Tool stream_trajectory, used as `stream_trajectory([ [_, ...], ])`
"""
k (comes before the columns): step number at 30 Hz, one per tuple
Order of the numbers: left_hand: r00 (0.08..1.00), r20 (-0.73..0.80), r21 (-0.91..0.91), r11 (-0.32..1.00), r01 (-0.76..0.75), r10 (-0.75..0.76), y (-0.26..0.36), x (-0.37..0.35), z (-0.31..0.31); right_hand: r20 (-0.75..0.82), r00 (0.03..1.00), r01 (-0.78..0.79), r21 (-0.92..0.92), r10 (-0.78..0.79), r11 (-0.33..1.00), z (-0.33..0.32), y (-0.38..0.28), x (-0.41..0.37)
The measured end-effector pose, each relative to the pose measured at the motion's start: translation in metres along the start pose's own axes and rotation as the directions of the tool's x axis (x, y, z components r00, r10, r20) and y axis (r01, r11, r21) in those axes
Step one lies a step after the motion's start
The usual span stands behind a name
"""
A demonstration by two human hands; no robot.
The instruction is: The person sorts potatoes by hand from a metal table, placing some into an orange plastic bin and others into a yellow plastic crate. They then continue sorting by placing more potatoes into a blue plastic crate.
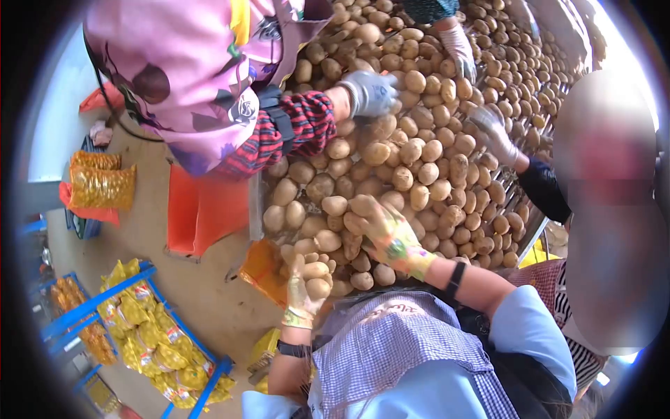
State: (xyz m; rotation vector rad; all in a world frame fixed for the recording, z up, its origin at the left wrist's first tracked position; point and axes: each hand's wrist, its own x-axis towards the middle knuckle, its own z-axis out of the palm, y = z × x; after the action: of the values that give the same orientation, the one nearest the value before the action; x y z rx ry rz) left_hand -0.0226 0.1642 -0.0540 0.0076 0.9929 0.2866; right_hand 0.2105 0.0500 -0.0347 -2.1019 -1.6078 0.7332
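Note:
Loose brown potatoes [412, 178] cover the sorting table in front of me. My left hand [301, 299], in a patterned, pale yellow-green glove, is at the near left edge with its fingers curled round potatoes [318, 288]; part of the grip is hidden. Beside it hangs an orange mesh bag [266, 271]. My right hand [396, 244], gloved alike, reaches palm down over the pile. Its soiled fingers are stretched out and touch potatoes, though its underside is out of sight.
A co-worker's grey-gloved hand [370, 93] is on the pile at upper left. Other people's gloved hands [457, 50] work at the far side and right. An orange-red crate [206, 213] stands left of the table. Yellow bags [150, 325] fill a blue-framed rack [98, 302].

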Motion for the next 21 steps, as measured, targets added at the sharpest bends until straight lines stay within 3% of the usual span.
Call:
stream_trajectory([
  [2, 0.996, 0.087, -0.020, 1.000, 0.014, -0.013, 0.003, 0.011, -0.014, 0.073, 0.993, -0.080, -0.222, 0.098, 0.972, 0.003, -0.007, -0.040],
  [4, 0.998, 0.055, 0.025, 0.999, 0.033, -0.034, 0.006, 0.017, -0.010, 0.029, 0.999, -0.024, -0.199, 0.031, 0.980, -0.002, -0.005, -0.043],
  [6, 0.994, -0.038, 0.078, 0.992, 0.103, -0.100, 0.005, 0.019, -0.009, -0.161, 0.987, -0.046, -0.159, 0.020, 0.986, -0.011, -0.014, -0.024],
  [7, 0.997, 0.053, 0.113, 0.993, 0.044, -0.051, 0.002, 0.019, -0.014, -0.345, 0.932, 0.078, -0.123, -0.116, 0.989, -0.008, -0.014, 0.004],
  [8, 0.997, 0.056, 0.119, 0.992, 0.046, -0.053, 0.004, 0.022, -0.024, -0.281, 0.957, 0.047, -0.111, -0.077, 0.993, -0.004, -0.017, 0.033],
  [9, 0.956, 0.251, 0.036, 0.989, 0.144, -0.149, 0.008, 0.026, -0.037, -0.159, 0.986, -0.050, -0.069, 0.038, 0.996, -0.006, -0.025, 0.059],
  [10, 0.870, 0.442, -0.029, 0.966, 0.257, -0.218, 0.009, 0.028, -0.042, -0.117, 0.993, -0.034, -0.229, 0.007, 0.973, 0.010, -0.020, 0.078],
  [11, 0.972, 0.192, 0.151, 0.982, 0.110, -0.138, 0.011, 0.007, -0.007, -0.061, 0.998, -0.011, -0.340, -0.011, 0.940, 0.030, -0.016, 0.095],
  [12, 0.971, 0.194, 0.159, 0.981, 0.112, -0.143, 0.012, 0.007, -0.005, -0.127, 0.961, -0.266, -0.173, 0.246, 0.948, 0.077, 0.001, 0.115],
  [14, 0.966, 0.226, 0.227, 0.971, 0.075, -0.128, 0.015, 0.004, 0.000, -0.004, 0.989, -0.137, -0.388, 0.147, 0.911, 0.058, -0.006, 0.115],
  [15, 0.945, 0.289, 0.207, 0.973, 0.098, -0.156, 0.016, 0.000, 0.005, -0.004, 0.988, -0.143, -0.389, 0.154, 0.910, 0.043, -0.011, 0.108],
  [17, 0.917, 0.357, 0.244, 0.966, 0.089, -0.175, 0.020, -0.001, 0.015, 0.016, 0.987, -0.157, -0.065, 0.159, 0.985, 0.000, -0.017, 0.090],
  [18, 0.893, 0.408, 0.273, 0.959, 0.080, -0.191, 0.019, -0.005, 0.018, 0.028, 0.987, -0.154, -0.072, 0.156, 0.985, -0.013, -0.024, 0.076],
  [20, 0.919, 0.339, 0.316, 0.944, 0.090, -0.201, 0.018, -0.014, 0.034, 0.126, 0.992, -0.053, 0.375, 0.006, 0.926, -0.028, -0.042, 0.039],
  [21, 0.847, 0.448, 0.330, 0.934, 0.139, -0.285, 0.017, -0.015, 0.041, 0.127, 0.992, -0.056, 0.375, 0.008, 0.925, -0.033, -0.043, 0.026],
])
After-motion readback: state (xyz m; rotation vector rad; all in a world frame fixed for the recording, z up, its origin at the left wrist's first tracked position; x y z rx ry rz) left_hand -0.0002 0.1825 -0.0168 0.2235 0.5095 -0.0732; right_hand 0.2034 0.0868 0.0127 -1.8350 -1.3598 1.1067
